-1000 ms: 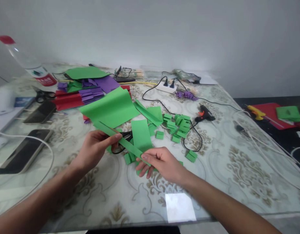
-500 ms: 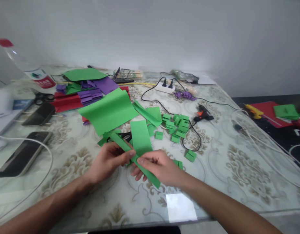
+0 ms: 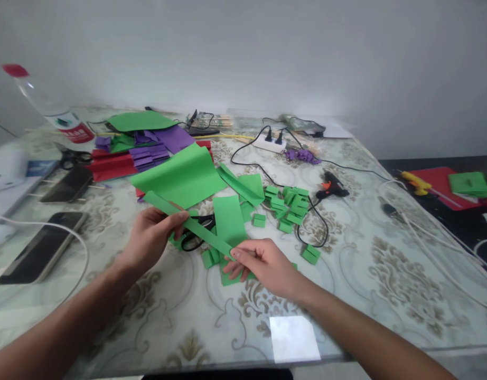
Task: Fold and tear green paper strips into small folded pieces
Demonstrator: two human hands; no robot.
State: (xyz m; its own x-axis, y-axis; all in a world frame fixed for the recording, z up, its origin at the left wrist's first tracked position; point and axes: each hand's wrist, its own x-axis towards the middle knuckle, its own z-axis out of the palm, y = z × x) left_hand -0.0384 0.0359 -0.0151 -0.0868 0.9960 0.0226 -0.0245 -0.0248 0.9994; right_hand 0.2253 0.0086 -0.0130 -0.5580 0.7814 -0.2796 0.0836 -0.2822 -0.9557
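A long, narrow green paper strip runs slantwise between my hands, above the table. My left hand pinches it near its upper left part between thumb and fingers. At its lower right end, my right hand grips it with the thumb on top. Black-handled scissors lie beneath the strip, partly covered. A wider green paper piece rests just behind my right hand. Small folded green pieces are heaped to the right, and a large green sheet lies behind my left hand.
A black glue gun with a cord lies right of the heap, near a white power strip. Two phones and a bottle are on the left. Red paper and purple paper lie at the back left.
My left hand slid down the strip towards my right hand, then back up and left, so the hands are apart again. Both hands kept hold of the strip.
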